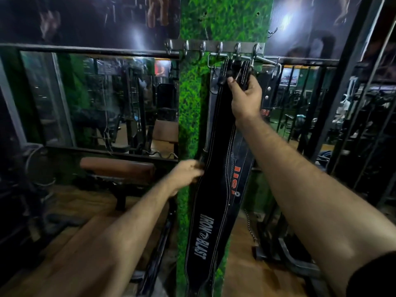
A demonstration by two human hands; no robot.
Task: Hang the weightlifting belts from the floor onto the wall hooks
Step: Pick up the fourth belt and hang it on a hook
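Note:
A long black belt (209, 232) with white "IRON BLAST" lettering hangs down the green grass-covered pillar. My right hand (244, 97) grips its buckle end just below the metal hook rail (214, 46), near the hooks on the right. My left hand (186, 175) pinches the belt's left edge about halfway down. Behind it hangs a second black belt (239, 168) with red lettering, partly covered. A third dark belt (266, 97) with studs hangs to the right, mostly hidden by my arm.
The rail carries several steel hooks; those on its left (185, 48) are bare. A brown padded bench (117, 169) stands at lower left under a mirror. Black machine frames (285, 249) and a chain stand on the wooden floor at right.

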